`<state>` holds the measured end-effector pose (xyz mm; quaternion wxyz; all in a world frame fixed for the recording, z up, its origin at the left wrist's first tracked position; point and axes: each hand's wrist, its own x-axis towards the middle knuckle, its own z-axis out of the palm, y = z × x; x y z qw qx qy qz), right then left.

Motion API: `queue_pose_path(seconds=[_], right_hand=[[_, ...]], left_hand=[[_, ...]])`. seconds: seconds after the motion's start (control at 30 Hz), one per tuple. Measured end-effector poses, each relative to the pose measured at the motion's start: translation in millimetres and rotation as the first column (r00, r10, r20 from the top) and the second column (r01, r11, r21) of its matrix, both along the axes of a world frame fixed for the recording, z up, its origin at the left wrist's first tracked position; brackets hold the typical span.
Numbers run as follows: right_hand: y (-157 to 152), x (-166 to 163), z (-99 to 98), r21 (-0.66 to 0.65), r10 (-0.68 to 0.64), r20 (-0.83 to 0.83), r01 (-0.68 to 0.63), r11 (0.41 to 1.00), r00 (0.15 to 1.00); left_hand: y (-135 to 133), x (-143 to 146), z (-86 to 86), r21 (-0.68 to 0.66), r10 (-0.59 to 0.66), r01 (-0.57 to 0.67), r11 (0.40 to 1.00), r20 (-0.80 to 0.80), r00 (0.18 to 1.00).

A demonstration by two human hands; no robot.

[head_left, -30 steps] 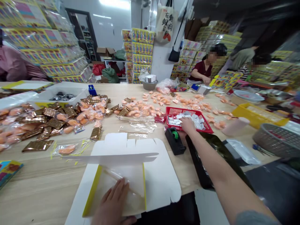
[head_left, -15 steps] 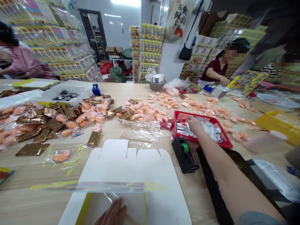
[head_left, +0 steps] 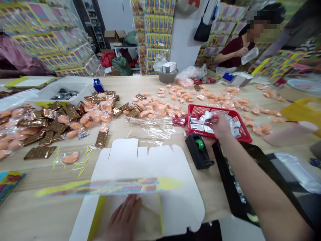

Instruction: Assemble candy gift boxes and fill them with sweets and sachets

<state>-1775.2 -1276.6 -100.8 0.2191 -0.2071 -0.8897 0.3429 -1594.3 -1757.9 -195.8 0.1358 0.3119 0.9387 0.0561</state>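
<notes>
My left hand (head_left: 124, 219) lies flat on a clear plastic sheet inside a white and yellow cardboard box (head_left: 147, 167) that is unfolded at the table's near edge. My right hand (head_left: 220, 125) reaches into a red basket (head_left: 244, 132) of small white and silver packets (head_left: 203, 122), its fingers down among them. Whether it has hold of one I cannot tell. A black tape dispenser (head_left: 199, 152) with a green roll stands just in front of the basket.
Orange packets (head_left: 155, 112) and brown foil packets (head_left: 55, 125) are heaped across the wooden table, with clear bags (head_left: 152, 129) between. A white tray (head_left: 62, 92) stands at the left. Other people work at the far right and the left. Stacks of coloured boxes line the walls.
My right hand has moved deeper and rightwards into the red basket. The box's front flap has swung so that its printed side shows. My left hand stays on the plastic.
</notes>
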Motion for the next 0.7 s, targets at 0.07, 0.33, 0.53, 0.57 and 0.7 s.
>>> queue_pose_path(seconds=[0.07,0.33,0.53,0.57,0.7], right_hand=[[-30,57,5.3,-0.186,0.065,-0.087,-0.08,0.979,0.994],[-233,200,-10.1,0.447,0.802,0.09,-0.744,0.497,0.59],[-297,191,-48.4,0.575,0.599,0.393,-0.695,0.433,0.698],[-292,197,-43.8,0.525,0.637,0.401,-0.735,0.429,0.659],[-209,222,-14.6,0.291,0.763,0.268,-0.804,0.519,0.589]], left_hand=[[6,-2,15.8,0.004,0.014,-0.014,1.0,0.052,0.999],[21,1,42.7,0.038,0.072,-0.076,0.996,0.091,0.993],[12,7,56.5,0.083,0.157,-0.163,0.983,0.074,0.985],[11,8,58.9,0.103,0.146,-0.154,0.983,0.082,0.986],[14,12,64.1,0.113,0.065,-0.087,0.99,0.187,0.98]])
